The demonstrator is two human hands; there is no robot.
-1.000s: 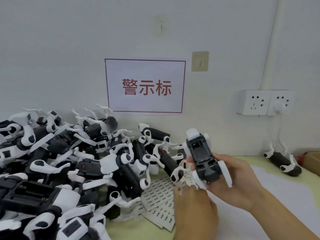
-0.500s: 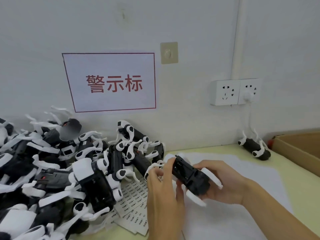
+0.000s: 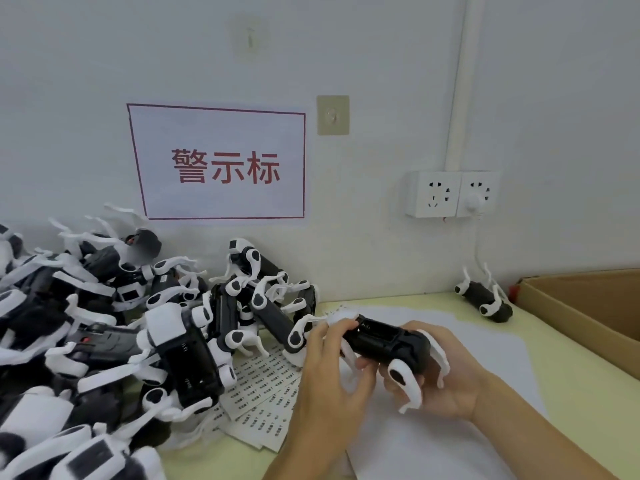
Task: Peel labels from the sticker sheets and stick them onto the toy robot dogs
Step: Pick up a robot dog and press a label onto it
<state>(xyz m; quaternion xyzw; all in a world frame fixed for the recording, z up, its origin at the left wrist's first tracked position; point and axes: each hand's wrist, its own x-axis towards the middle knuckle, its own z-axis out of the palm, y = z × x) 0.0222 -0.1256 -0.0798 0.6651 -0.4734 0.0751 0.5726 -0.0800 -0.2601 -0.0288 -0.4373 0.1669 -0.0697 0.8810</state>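
Cradling a toy dog (image 3: pixel 388 339) belly-up above the white paper (image 3: pixel 485 344), the right hand (image 3: pixel 440 386) curls its fingers around the black body from below. The left hand (image 3: pixel 329 379) pinches the dog's near end, thumb on top beside its belly panel. Sticker sheets (image 3: pixel 266 386) lie on the table (image 3: pixel 571 386), partly under the dog pile (image 3: pixel 114 327); one more dog (image 3: pixel 485 299) lies by the wall beside a cardboard box (image 3: pixel 588 306).

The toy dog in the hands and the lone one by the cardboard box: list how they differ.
The held dog is gripped by the right hand and touched by the left hand; the lone dog lies untouched on the table. The held one is near the sticker sheets, the lone one beside the cardboard box. Both are black with white legs.
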